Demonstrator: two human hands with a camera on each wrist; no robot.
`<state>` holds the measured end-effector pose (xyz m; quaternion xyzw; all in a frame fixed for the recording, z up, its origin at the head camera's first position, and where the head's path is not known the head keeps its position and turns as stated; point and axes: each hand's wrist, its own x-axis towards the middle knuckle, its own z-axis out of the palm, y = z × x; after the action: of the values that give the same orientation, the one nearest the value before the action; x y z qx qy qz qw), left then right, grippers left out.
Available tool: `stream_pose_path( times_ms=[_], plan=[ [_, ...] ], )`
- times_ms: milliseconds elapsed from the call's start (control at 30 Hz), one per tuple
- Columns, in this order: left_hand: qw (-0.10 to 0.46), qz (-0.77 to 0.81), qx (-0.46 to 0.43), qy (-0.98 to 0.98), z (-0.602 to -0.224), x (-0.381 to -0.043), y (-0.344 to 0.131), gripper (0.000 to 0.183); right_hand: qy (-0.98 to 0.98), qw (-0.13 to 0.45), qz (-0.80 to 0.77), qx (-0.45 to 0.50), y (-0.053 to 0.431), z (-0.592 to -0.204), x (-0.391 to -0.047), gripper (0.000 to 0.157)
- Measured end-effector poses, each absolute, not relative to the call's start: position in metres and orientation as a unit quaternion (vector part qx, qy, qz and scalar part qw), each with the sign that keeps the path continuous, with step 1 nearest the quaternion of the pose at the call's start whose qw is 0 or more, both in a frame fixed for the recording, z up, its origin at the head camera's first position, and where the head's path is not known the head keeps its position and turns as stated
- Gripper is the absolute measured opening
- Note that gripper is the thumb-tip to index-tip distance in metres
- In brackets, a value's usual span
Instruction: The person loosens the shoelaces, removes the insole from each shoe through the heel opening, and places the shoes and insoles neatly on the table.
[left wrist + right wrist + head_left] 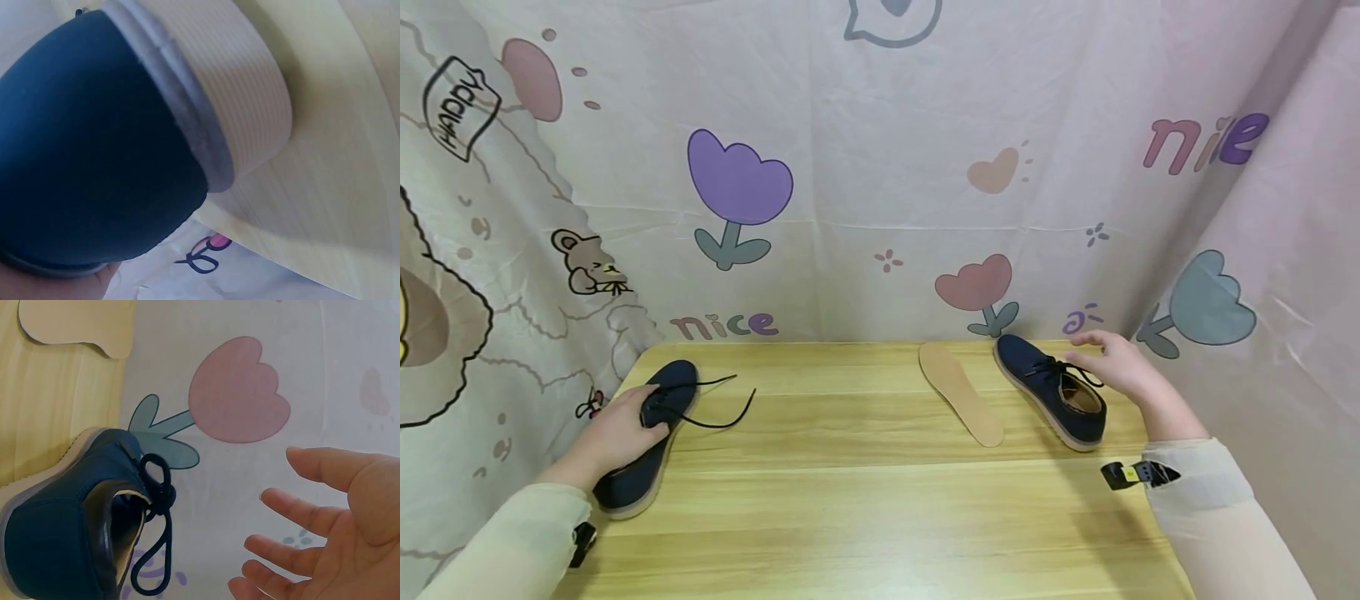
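Note:
A navy lace-up shoe [632, 483] with a pale sole is at the table's left side, its untied laces [722, 425] trailing to the right. My left hand [617, 433] grips it across the middle, covering the shoe's opening. In the left wrist view the dark heel [100, 137] fills much of the picture, above the ribbed sole [244, 94]. The matching shoe [1037, 375], laces tied in a bow [159, 494], stands at the back right. Beside that shoe my right hand [1112, 362] hovers with spread fingers, holding nothing.
A tan insole [958, 392] lies flat on the wooden table [850, 517], just left of the tied shoe. Printed curtains [865, 167] hang close along the table's back and both sides.

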<state>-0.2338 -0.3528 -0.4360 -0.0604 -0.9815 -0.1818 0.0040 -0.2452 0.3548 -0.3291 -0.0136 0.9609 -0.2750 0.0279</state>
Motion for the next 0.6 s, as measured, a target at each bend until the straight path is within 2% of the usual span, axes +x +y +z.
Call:
stream_pose_path(
  times_ms=[300,600],
  plan=[
    [-0.006,-0.179,-0.067,-0.981,-0.436,-0.237,-0.362,0.078,0.959,0.047,-0.281,0.009,0.364,-0.341,-0.251,0.070],
    [-0.019,-0.184,-0.071,-0.980,-0.430,-0.238,-0.366,0.078,0.958,0.051,-0.282,0.018,0.371,-0.353,-0.256,0.066]
  ],
)
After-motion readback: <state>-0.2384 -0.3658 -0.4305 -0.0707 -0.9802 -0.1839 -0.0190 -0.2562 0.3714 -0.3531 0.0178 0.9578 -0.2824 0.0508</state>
